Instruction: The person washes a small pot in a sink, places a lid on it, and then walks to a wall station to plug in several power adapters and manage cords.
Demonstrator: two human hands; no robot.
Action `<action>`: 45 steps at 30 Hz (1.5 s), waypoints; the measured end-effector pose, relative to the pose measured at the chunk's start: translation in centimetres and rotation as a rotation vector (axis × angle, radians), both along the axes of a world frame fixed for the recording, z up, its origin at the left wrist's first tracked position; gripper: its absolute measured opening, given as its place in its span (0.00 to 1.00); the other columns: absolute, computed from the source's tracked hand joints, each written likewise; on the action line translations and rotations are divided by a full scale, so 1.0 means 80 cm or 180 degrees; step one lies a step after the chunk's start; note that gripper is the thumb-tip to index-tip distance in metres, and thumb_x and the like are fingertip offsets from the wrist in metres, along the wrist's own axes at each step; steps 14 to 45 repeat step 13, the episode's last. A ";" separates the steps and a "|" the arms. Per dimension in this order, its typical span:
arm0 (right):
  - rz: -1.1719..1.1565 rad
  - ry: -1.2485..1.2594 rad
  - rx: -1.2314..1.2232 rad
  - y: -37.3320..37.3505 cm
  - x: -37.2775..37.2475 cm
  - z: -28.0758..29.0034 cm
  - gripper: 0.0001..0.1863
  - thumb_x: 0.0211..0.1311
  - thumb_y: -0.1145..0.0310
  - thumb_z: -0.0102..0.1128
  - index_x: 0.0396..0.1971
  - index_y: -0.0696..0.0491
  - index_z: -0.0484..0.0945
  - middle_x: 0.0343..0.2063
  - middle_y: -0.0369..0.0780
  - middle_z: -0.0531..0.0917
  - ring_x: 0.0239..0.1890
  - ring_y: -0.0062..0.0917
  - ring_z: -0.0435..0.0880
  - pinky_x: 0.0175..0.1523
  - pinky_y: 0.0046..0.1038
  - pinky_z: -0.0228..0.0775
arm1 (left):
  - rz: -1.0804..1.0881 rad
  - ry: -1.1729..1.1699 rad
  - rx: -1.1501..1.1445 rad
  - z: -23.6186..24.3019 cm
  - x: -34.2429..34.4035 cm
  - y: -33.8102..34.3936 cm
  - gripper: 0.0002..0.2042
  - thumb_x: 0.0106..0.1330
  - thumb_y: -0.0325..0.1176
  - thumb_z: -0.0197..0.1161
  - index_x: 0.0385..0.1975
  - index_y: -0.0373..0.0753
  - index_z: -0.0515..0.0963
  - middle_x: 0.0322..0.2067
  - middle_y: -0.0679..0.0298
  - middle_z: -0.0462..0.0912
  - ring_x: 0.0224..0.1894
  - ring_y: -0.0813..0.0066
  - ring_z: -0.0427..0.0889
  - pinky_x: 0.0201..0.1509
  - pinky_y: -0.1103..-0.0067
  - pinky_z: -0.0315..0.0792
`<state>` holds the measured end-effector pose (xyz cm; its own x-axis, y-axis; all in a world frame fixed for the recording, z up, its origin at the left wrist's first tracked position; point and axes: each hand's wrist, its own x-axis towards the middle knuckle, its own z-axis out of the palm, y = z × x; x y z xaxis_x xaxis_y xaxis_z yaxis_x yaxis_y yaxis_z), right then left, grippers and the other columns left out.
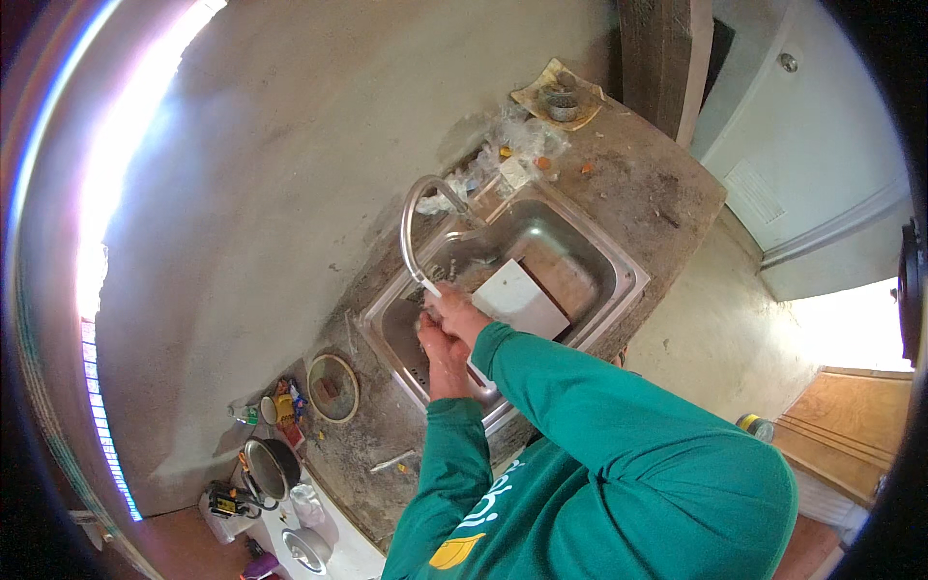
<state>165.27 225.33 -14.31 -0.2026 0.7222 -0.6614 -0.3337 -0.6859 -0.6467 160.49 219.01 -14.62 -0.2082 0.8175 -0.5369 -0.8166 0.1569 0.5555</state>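
Both of my hands are together over the left part of a steel sink [633, 280], just under the spout of a curved metal faucet [408, 224]. My right hand [456, 311] is at the spout's tip, its fingers bent and partly smeared. My left hand [442, 346] is raised against it from below, palm side partly showing. Water seems to run over them; whether anything lies between the fingers is hidden. Beside my right hand, a white rectangular board [522, 300] lies tilted in the sink, partly behind my right sleeve.
Crumpled clear plastic [517, 145] and orange scraps lie behind the faucet. A small metal tin [561, 104] rests on yellowish paper at the counter's far corner. Left of the sink are a round rimmed lid-like disc [333, 387], a cup [269, 410] and a dark pot [271, 468].
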 end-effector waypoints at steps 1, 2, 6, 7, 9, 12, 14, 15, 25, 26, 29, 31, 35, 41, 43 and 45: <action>0.0049 0.0276 0.0084 0.005 0.007 -0.006 0.12 0.59 0.63 0.61 0.37 0.55 0.84 0.34 0.53 0.85 0.37 0.48 0.85 0.44 0.44 0.79 | 0.0135 -0.0055 0.0104 0.003 0.005 0.011 0.23 0.79 0.46 0.38 0.49 0.36 0.78 0.43 0.55 0.85 0.46 0.54 0.84 0.54 0.58 0.79; 0.0106 0.0536 0.0149 0.010 0.015 -0.012 0.12 0.58 0.64 0.62 0.37 0.54 0.84 0.34 0.54 0.85 0.37 0.49 0.85 0.44 0.44 0.79 | 0.0095 -0.0077 0.0101 0.006 0.016 0.019 0.23 0.79 0.46 0.38 0.49 0.36 0.78 0.43 0.55 0.85 0.46 0.54 0.84 0.54 0.58 0.79; 0.1693 -0.2322 0.2049 0.008 0.044 0.015 0.17 0.56 0.63 0.66 0.45 0.51 0.82 0.39 0.54 0.84 0.46 0.50 0.84 0.50 0.45 0.79 | -0.0135 -0.0051 0.0266 0.020 0.044 0.018 0.21 0.75 0.42 0.43 0.50 0.32 0.76 0.43 0.48 0.84 0.42 0.49 0.84 0.48 0.57 0.82; 0.2141 -0.2656 0.2628 -0.012 0.025 0.057 0.19 0.56 0.62 0.67 0.48 0.50 0.82 0.41 0.54 0.84 0.49 0.50 0.84 0.53 0.44 0.79 | -0.0304 0.0178 0.0108 -0.013 -0.005 -0.006 0.19 0.76 0.39 0.45 0.56 0.33 0.74 0.51 0.52 0.82 0.52 0.53 0.81 0.57 0.59 0.78; 0.0614 -0.2338 0.2642 0.008 0.047 0.026 0.20 0.67 0.54 0.51 0.40 0.55 0.85 0.37 0.53 0.86 0.43 0.50 0.85 0.48 0.44 0.78 | -0.0162 -0.0302 -0.0237 0.038 0.059 0.020 0.19 0.76 0.43 0.44 0.55 0.39 0.75 0.51 0.53 0.82 0.52 0.53 0.81 0.55 0.57 0.78; 0.1711 -0.2344 0.2567 0.000 0.038 -0.012 0.28 0.74 0.47 0.41 0.61 0.51 0.74 0.62 0.49 0.73 0.64 0.49 0.71 0.67 0.40 0.65 | -0.0176 -0.0401 0.0351 -0.006 0.004 0.057 0.21 0.75 0.50 0.45 0.53 0.43 0.76 0.48 0.53 0.82 0.50 0.50 0.82 0.54 0.51 0.76; 0.1832 -0.2284 0.2601 -0.013 0.026 -0.002 0.28 0.74 0.47 0.41 0.61 0.51 0.74 0.62 0.49 0.73 0.64 0.49 0.71 0.67 0.40 0.65 | -0.0046 -0.0389 0.0338 -0.017 -0.022 0.044 0.21 0.75 0.50 0.45 0.53 0.43 0.76 0.48 0.53 0.82 0.50 0.50 0.82 0.54 0.51 0.76; 0.1832 -0.2284 0.2601 -0.013 0.026 -0.002 0.28 0.74 0.47 0.41 0.61 0.51 0.74 0.62 0.49 0.73 0.64 0.49 0.71 0.67 0.40 0.65 | -0.0046 -0.0389 0.0338 -0.017 -0.022 0.044 0.21 0.75 0.50 0.45 0.53 0.43 0.76 0.48 0.53 0.82 0.50 0.50 0.82 0.54 0.51 0.76; 0.1832 -0.2284 0.2601 -0.013 0.026 -0.002 0.28 0.74 0.47 0.41 0.61 0.51 0.74 0.62 0.49 0.73 0.64 0.49 0.71 0.67 0.40 0.65 | -0.0046 -0.0389 0.0338 -0.017 -0.022 0.044 0.21 0.75 0.50 0.45 0.53 0.43 0.76 0.48 0.53 0.82 0.50 0.50 0.82 0.54 0.51 0.76; 0.1832 -0.2284 0.2601 -0.013 0.026 -0.002 0.28 0.74 0.47 0.41 0.61 0.51 0.74 0.62 0.49 0.73 0.64 0.49 0.71 0.67 0.40 0.65 | -0.0046 -0.0389 0.0338 -0.017 -0.022 0.044 0.21 0.75 0.50 0.45 0.53 0.43 0.76 0.48 0.53 0.82 0.50 0.50 0.82 0.54 0.51 0.76; 0.1832 -0.2284 0.2601 -0.013 0.026 -0.002 0.28 0.74 0.47 0.41 0.61 0.51 0.74 0.62 0.49 0.73 0.64 0.49 0.71 0.67 0.40 0.65 | -0.0046 -0.0389 0.0338 -0.017 -0.022 0.044 0.21 0.75 0.50 0.45 0.53 0.43 0.76 0.48 0.53 0.82 0.50 0.50 0.82 0.54 0.51 0.76; 0.1832 -0.2284 0.2601 -0.013 0.026 -0.002 0.28 0.74 0.47 0.41 0.61 0.51 0.74 0.62 0.49 0.73 0.64 0.49 0.71 0.67 0.40 0.65 | -0.0046 -0.0389 0.0338 -0.017 -0.022 0.044 0.21 0.75 0.50 0.45 0.53 0.43 0.76 0.48 0.53 0.82 0.50 0.50 0.82 0.54 0.51 0.76; 0.1832 -0.2284 0.2601 -0.013 0.026 -0.002 0.28 0.74 0.47 0.41 0.61 0.51 0.74 0.62 0.49 0.73 0.64 0.49 0.71 0.67 0.40 0.65 | -0.0046 -0.0389 0.0338 -0.017 -0.022 0.044 0.21 0.75 0.50 0.45 0.53 0.43 0.76 0.48 0.53 0.82 0.50 0.50 0.82 0.54 0.51 0.76; 0.1832 -0.2284 0.2601 -0.013 0.026 -0.002 0.28 0.74 0.47 0.41 0.61 0.51 0.74 0.62 0.49 0.73 0.64 0.49 0.71 0.67 0.40 0.65 | -0.0046 -0.0389 0.0338 -0.017 -0.022 0.044 0.21 0.75 0.50 0.45 0.53 0.43 0.76 0.48 0.53 0.82 0.50 0.50 0.82 0.54 0.51 0.76; 0.1832 -0.2284 0.2601 -0.013 0.026 -0.002 0.28 0.74 0.47 0.41 0.61 0.51 0.74 0.62 0.49 0.73 0.64 0.49 0.71 0.67 0.40 0.65 | -0.0046 -0.0389 0.0338 -0.017 -0.022 0.044 0.21 0.75 0.50 0.45 0.53 0.43 0.76 0.48 0.53 0.82 0.50 0.50 0.82 0.54 0.51 0.76; 0.1832 -0.2284 0.2601 -0.013 0.026 -0.002 0.28 0.74 0.47 0.41 0.61 0.51 0.74 0.62 0.49 0.73 0.64 0.49 0.71 0.67 0.40 0.65 | -0.0046 -0.0389 0.0338 -0.017 -0.022 0.044 0.21 0.75 0.50 0.45 0.53 0.43 0.76 0.48 0.53 0.82 0.50 0.50 0.82 0.54 0.51 0.76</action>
